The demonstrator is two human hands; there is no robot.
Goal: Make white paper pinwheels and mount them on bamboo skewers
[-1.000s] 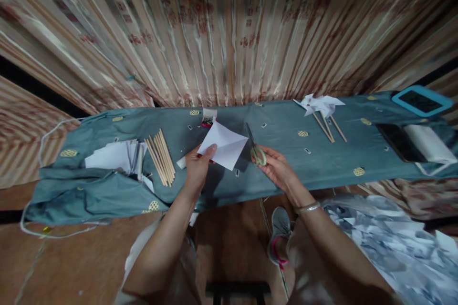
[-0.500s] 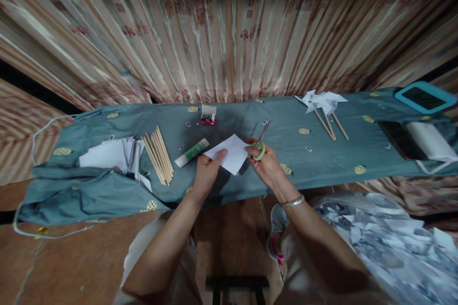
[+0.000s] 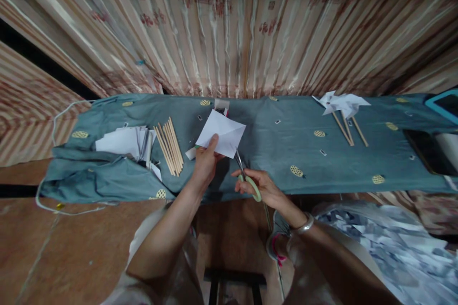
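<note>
Paper (image 3: 227, 129) up over the cloth (image 3: 268, 147), left hand (image 3: 205, 164) pinching its near-left edge, thumb on top, seemingly to keep it flat; and the right hand (image 3: 261, 186) is wrapped on the scissors (image 3: 242, 171), tips at the near corner, which juts past the left hand, presumably leaving them room

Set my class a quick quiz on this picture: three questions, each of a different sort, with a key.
1. True or false: the right hand holds scissors and the left hand a sheet of white paper.
2. What wooden things lie between the paper stack and the left hand?
3. Fill in: the person wears a silver-coloured ____ on the right arm.

Key: 1. True. 2. Sticks. 3. Bracelet.
</note>
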